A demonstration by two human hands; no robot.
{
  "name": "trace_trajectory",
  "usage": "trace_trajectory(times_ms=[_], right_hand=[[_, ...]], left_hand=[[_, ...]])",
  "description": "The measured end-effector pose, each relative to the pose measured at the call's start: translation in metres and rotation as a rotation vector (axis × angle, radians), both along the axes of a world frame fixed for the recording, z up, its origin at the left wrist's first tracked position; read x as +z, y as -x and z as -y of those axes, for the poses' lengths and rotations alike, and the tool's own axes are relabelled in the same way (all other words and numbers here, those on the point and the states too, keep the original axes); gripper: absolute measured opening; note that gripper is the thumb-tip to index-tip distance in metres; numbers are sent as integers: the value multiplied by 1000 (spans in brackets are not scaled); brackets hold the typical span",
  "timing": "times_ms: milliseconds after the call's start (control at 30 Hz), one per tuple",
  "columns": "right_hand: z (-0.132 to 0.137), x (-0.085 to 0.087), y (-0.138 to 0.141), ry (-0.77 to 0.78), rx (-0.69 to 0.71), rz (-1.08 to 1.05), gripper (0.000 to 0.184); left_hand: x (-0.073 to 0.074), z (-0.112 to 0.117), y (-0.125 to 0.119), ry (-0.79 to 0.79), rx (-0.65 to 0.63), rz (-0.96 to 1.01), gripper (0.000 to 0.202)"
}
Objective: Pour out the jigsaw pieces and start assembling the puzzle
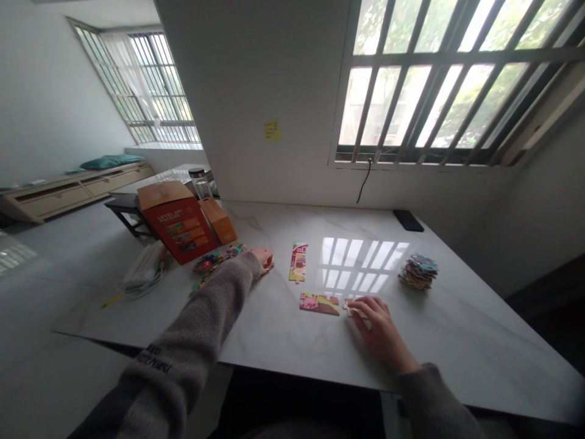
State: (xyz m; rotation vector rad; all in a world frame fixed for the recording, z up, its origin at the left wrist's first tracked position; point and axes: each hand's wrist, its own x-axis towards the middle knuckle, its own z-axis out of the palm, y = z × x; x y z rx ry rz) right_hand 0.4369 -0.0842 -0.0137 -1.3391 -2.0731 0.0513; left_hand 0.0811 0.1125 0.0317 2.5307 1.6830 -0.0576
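My right hand (378, 332) rests on the table with its fingers bent over a puzzle piece (353, 310), mostly covered by them. Just left of that piece lies a joined strip of puzzle pieces (320, 303) in pink, green and brown. Farther back, an upright strip of joined pieces (298, 262) shows a red building. My left hand (263, 259) reaches across to the right end of a heap of loose puzzle pieces (211, 261). Its fingers are curled, and the edge of a piece shows beneath them; the fingertips are largely hidden.
A red puzzle box (180, 228) stands open at the table's left, beside a smaller orange box (219, 221). A white power strip (144, 265) with a cable lies nearby. On the right are a stack of puzzle pieces (418, 272) and a black phone (408, 221).
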Motion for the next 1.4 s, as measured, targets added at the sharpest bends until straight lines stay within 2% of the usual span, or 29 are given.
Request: trace_trajectory(times_ms=[100,167,300,400,567,667,767,900,967,1067,1133,1400], right_hand=[[-1,-1,-1,-2,5,-9,20],[-2,-1,-2,-7,0,-17,21],[-3,3,0,-27,-14,-56,21],[-6,14,14,-11,13,-137,21],[-32,38,55,167,145,-414,24],[-57,44,75,390,263,-615,35],[-74,41,81,450,316,-737,31],[-75,33,72,456,253,-868,26],[-73,29,64,458,216,-906,27],[-71,24,56,450,184,-923,30],[-71,23,55,460,181,-905,31],[-66,25,67,497,219,-830,28]], left_hand=[[3,3,5,-46,14,-39,30],[7,8,6,-110,12,26,37],[15,34,-8,-264,-117,380,49],[10,64,-35,-273,-211,640,40],[-14,101,-79,-131,-178,983,41],[-25,109,-95,-133,-190,1085,46],[-29,111,-102,-79,-168,1186,39],[-30,107,-98,170,-15,1503,31],[-29,103,-92,212,66,1626,33],[-28,97,-84,190,150,1674,34],[-29,95,-83,195,163,1650,34],[-38,103,-91,441,-48,1438,40]])
